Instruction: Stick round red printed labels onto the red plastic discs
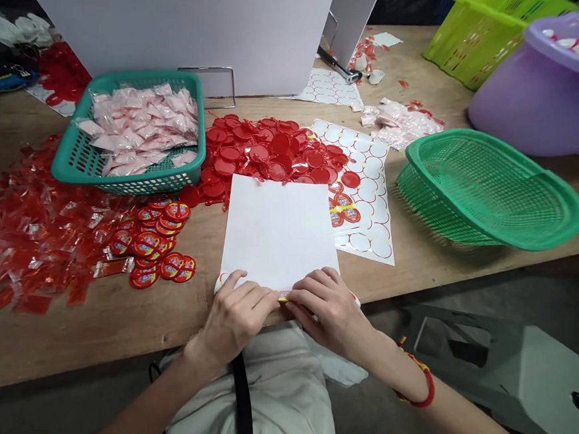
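A sticker sheet (280, 231) lies with its blank white side up at the table's front edge. Its near edge is bent up, and a strip of red and yellow print shows between my hands. My left hand (239, 312) pinches this edge left of the middle, fingers curled over it. Just to the right, my right hand (331, 307) grips the same edge, its thumb underneath. Beyond the sheet is a heap of red plastic discs (269, 148). Round printed discs (154, 244) are piled to the left. A mostly peeled sticker sheet (368, 197) sits partly under the one I hold.
Red sachets (50, 229) spread over the left side. A teal basket (131, 182) holds pale pink packets (146, 121). To the right stand a green basket (492, 187), a purple tub (505, 99) and a lime crate (476, 42). A white panel (195, 37) rises behind.
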A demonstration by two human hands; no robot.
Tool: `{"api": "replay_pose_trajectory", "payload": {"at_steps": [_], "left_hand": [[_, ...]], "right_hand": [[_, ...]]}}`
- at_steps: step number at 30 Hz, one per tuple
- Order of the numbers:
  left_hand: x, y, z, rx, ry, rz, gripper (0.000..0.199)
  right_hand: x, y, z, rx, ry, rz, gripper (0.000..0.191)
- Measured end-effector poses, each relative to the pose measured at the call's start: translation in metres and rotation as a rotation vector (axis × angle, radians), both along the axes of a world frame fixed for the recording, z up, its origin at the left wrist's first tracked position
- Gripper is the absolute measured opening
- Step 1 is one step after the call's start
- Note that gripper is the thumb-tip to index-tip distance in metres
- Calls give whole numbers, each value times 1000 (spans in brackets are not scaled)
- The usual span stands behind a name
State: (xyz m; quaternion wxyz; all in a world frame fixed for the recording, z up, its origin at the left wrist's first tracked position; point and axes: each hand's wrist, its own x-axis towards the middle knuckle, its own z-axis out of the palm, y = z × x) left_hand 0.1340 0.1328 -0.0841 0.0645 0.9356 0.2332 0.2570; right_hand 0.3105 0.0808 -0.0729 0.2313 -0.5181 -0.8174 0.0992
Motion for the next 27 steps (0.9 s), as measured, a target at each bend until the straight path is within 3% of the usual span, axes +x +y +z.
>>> {"api": "replay_pose_trajectory", "payload": {"at_steps": [3, 8, 11, 27], "left_hand": [[0, -2, -2, 42, 6, -14, 11], [-4, -6, -11, 162, -41, -81, 11], [-8, -7, -16, 170, -53, -118, 13], [-13, -13, -28, 131, -86, -90, 13]], "right_hand": [[0, 3, 4, -107, -5, 58, 20], [5, 12, 8, -424, 58, 181, 14], [6, 16, 5, -554, 84, 181, 11], [-8, 7, -4, -522, 66, 52, 14]]}}
